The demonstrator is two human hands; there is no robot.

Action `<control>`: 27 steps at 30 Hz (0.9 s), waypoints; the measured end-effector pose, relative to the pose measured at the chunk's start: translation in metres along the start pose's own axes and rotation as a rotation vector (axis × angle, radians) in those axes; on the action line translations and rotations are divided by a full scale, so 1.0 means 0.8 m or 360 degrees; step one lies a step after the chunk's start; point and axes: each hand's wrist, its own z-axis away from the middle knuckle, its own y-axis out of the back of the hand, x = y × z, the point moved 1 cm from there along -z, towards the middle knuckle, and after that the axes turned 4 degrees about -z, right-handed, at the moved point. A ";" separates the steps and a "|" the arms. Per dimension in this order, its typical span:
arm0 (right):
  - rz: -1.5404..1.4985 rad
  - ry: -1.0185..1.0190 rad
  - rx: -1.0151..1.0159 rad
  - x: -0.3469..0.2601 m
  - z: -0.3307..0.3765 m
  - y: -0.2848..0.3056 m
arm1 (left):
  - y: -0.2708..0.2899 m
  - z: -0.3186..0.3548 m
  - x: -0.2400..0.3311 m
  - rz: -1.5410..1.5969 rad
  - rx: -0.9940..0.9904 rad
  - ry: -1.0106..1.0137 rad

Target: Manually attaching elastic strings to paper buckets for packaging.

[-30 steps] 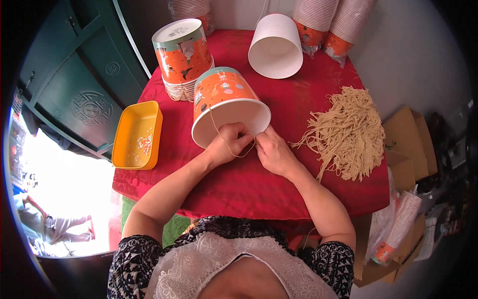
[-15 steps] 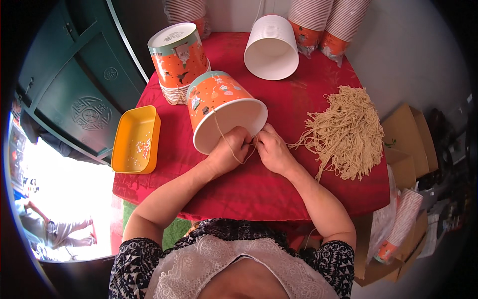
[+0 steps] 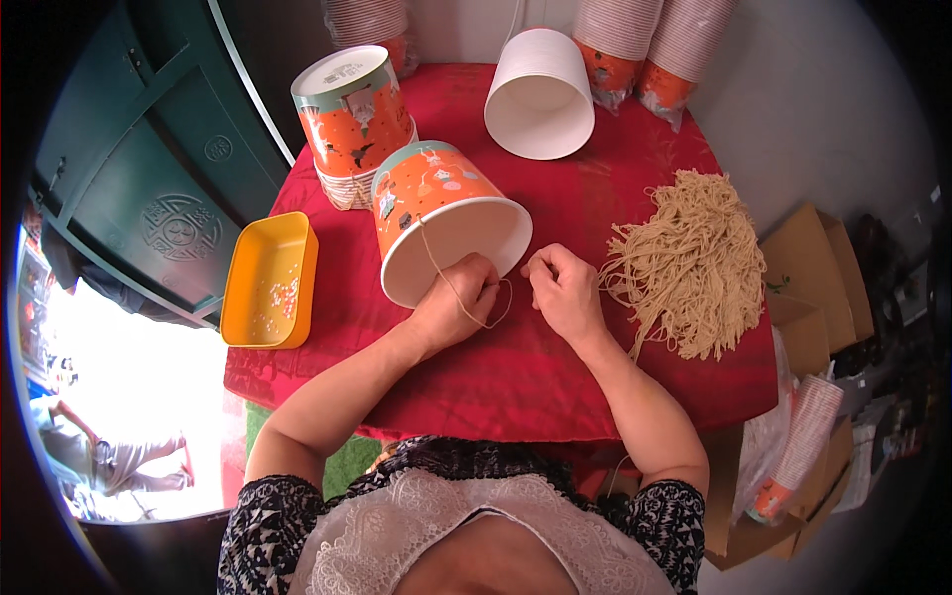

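An orange paper bucket (image 3: pixel 441 188) with a pale green band lies tipped on the table, its white mouth toward me. A thin beige string (image 3: pixel 437 263) comes through its side near the rim and loops down past my left hand (image 3: pixel 454 300). That hand is at the bucket's mouth, fingers closed on the string. To its right, apart from the bucket, my right hand (image 3: pixel 565 295) is closed with thumb and fingertips together; whatever it may hold is too small to make out. A heap of beige strings (image 3: pixel 694 266) lies just right of it.
A yellow tray (image 3: pixel 312 273) with small pale and reddish beads stands at the left. Upside-down stacked buckets (image 3: pixel 354 129) and a white bucket (image 3: pixel 540 99) lying on its side are farther back on the red tablecloth (image 3: pixel 476 387). Cardboard boxes (image 3: pixel 818 288) sit off the right edge.
My right hand has come away from my left hand and the string, moving a little to the right. My left hand and the tipped bucket have hardly moved.
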 end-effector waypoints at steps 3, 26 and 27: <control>-0.0128 -0.0185 -0.0015 -0.016 0.006 -0.004 | 0.001 0.000 0.001 0.0041 0.0027 0.0000; 0.0128 0.0220 -0.0139 -0.004 0.018 -0.027 | 0.007 -0.009 -0.007 0.0949 -0.0086 0.0693; 0.0129 0.0221 -0.0140 -0.004 0.018 -0.028 | 0.005 -0.008 -0.009 0.0950 -0.0085 0.0692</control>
